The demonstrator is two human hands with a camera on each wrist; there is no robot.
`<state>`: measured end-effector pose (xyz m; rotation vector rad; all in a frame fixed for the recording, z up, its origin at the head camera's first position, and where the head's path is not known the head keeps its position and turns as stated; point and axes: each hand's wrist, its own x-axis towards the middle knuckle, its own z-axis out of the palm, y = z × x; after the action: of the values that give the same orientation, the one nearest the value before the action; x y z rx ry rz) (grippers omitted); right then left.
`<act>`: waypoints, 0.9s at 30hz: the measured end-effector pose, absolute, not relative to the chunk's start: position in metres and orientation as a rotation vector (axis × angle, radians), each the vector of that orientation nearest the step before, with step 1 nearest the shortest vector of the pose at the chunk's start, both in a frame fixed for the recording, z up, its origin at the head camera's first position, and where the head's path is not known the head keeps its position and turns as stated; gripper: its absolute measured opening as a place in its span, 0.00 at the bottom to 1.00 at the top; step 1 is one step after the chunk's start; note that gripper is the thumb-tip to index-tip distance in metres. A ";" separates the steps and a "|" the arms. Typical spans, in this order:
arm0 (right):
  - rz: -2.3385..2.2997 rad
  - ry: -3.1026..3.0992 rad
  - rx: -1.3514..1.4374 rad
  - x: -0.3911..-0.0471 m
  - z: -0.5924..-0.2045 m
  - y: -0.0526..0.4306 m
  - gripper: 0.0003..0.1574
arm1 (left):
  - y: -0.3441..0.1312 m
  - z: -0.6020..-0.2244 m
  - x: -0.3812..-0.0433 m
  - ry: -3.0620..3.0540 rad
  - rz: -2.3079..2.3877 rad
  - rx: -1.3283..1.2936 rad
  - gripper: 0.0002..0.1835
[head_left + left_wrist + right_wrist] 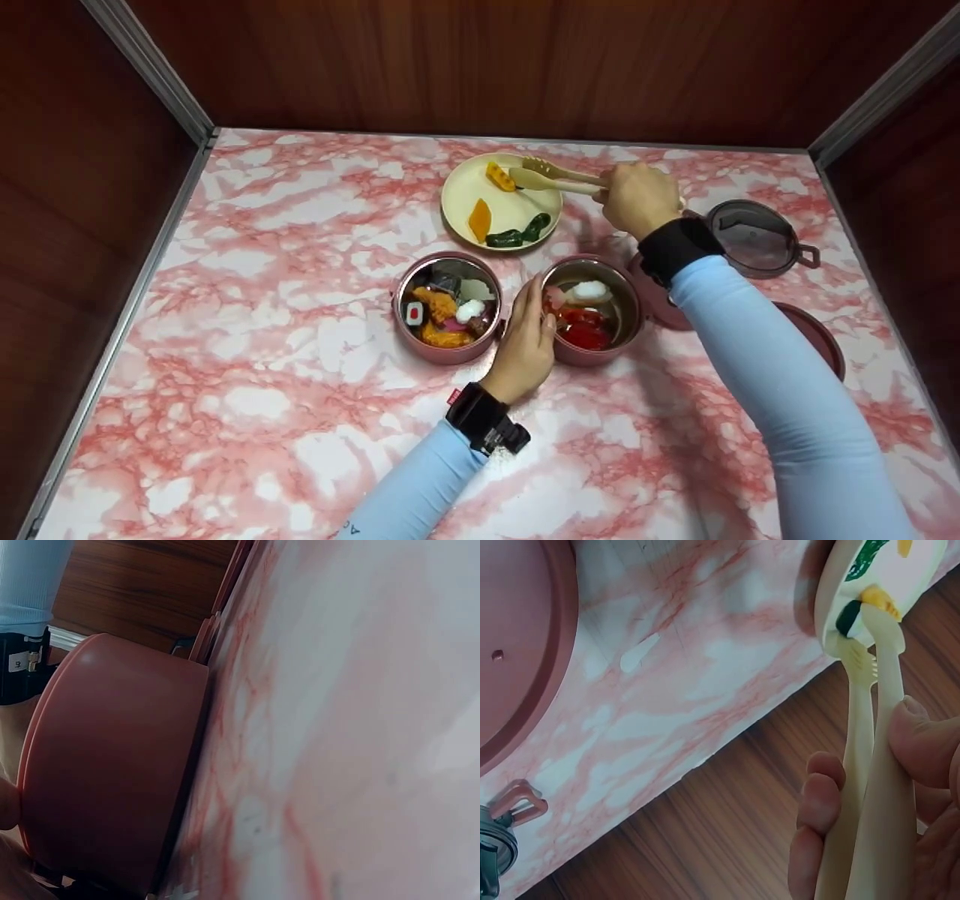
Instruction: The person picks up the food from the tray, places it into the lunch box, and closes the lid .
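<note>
My right hand [641,199] grips cream tongs [559,186] over a cream plate [454,217]. Their tips are by a yellow food piece [499,177]; whether they pinch it, I cannot tell. An orange piece [480,219] and dark green pieces [505,238] lie on that plate. My left hand [523,352] rests against the left side of a pink round container [592,358], fingers extended, thumb at its rim. Inside are white and red food pieces [587,330]. To its left, another pink container [448,355] holds mixed toy-like food [435,304].
A grey translucent lid [754,238] with a loop lies at the right. Partly behind my right forearm are a pink round piece [660,300] and another pink round rim [817,337]. Wooden walls [525,67] enclose the marbled table [247,315].
</note>
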<state>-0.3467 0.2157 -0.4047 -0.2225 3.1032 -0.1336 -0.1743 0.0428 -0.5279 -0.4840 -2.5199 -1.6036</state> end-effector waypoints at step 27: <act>-0.359 3.073 -0.126 -0.321 -0.393 0.241 0.22 | 0.043 -0.527 -0.174 -2.513 -1.598 -0.482 0.32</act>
<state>-0.3210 0.2412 -0.3934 -0.1257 3.0734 -0.3589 -0.1740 0.0431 -0.5267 -0.4822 -2.5128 -1.5983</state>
